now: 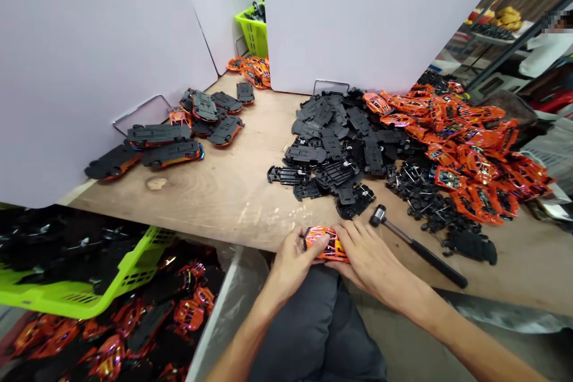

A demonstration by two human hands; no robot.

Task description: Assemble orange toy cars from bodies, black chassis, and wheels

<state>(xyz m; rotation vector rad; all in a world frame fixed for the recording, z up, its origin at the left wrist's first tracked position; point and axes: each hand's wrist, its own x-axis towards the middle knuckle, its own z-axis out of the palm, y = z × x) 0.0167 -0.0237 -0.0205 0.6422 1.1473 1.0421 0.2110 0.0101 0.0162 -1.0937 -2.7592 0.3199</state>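
Observation:
My left hand (293, 262) and my right hand (369, 253) together hold an orange metallic toy car body (326, 245) at the near edge of the plywood table (201, 215). Both hands wrap over it from either side, hiding part of it. A small hammer with a black handle (425, 250) lies just beyond my right hand. Farther off sit a heap of black plastic car chassis (335, 143) and a heap of orange car bodies (470, 158). Assembled cars (172, 153) lie upside down at the table's left.
A lime-green basket (80, 268) of dark parts and a pile of orange and black car parts (134, 322) sit low on my left, below the table edge. White partition panels (371, 12) stand along the table's back, with a green basket (253, 33) between them. A person (546, 54) stands far right.

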